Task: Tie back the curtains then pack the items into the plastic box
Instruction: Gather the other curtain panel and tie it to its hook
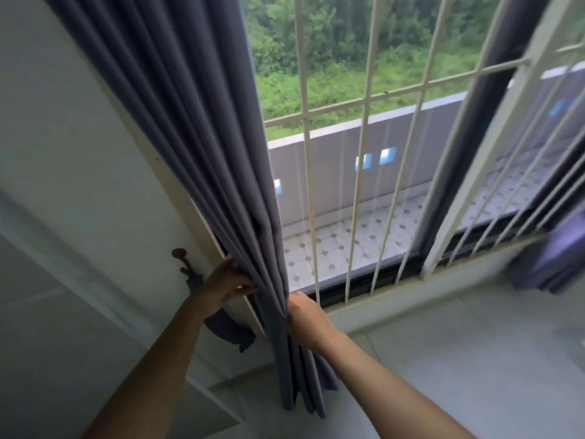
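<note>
Two hands: both work one grey-blue curtain (202, 147) gathered at the left edge of a barred window (364, 185).
Left hand (226, 282): fingers curl round the wall-side edge of the bunched folds, level with the sill.
Right hand (305, 315): it grips the window-side edge just below, thumb and fingers closed into the cloth, so the bundle is squeezed between the two.
Curtain position: it hangs from out of view above, falls in deep pleats along the left window frame, and its hem ends near the floor (474, 359).
Tie-back (226, 327): a strip of the same cloth droops from a brown wall hook (182, 259) just left of the bundle, partly behind the left arm.
Handling: the fabric looks soft, limp and fairly thick; likely light to gather but prone to spring out of its pleats if released.
Where to hold: best taken at the pinched waist, one hand keeping the folds together while the other fetches the strip.
Second curtain (550, 264): a blurred bunch at the far right.
Plastic box: not in view.
</note>
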The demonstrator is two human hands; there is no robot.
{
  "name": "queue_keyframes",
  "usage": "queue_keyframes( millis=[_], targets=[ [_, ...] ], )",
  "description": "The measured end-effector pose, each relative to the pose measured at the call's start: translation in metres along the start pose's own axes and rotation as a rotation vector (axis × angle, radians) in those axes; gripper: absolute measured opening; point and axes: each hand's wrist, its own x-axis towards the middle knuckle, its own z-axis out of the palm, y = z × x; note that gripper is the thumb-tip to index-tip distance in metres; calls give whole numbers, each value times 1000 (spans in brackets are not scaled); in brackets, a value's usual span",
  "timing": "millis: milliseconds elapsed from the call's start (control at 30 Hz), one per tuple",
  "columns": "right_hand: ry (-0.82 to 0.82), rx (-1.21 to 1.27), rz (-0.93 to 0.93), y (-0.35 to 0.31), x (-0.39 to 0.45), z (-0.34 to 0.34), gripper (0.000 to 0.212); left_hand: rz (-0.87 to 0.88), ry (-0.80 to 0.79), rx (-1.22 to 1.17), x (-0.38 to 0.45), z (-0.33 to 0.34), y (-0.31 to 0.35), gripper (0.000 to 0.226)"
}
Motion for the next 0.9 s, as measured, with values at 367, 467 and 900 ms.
queue_keyframes(
  millis=[367,467,900],
  targets=[
    [206,40,63,-4,-5,14,36,-75,-32,63,-5,11,13,36],
    [301,13,94,-5,-7,24,46,-48,53,117,-3,13,3,34],
    [-86,70,84,5,16,33,59,-55,87,117,-10,-1,1,49]
  ],
)
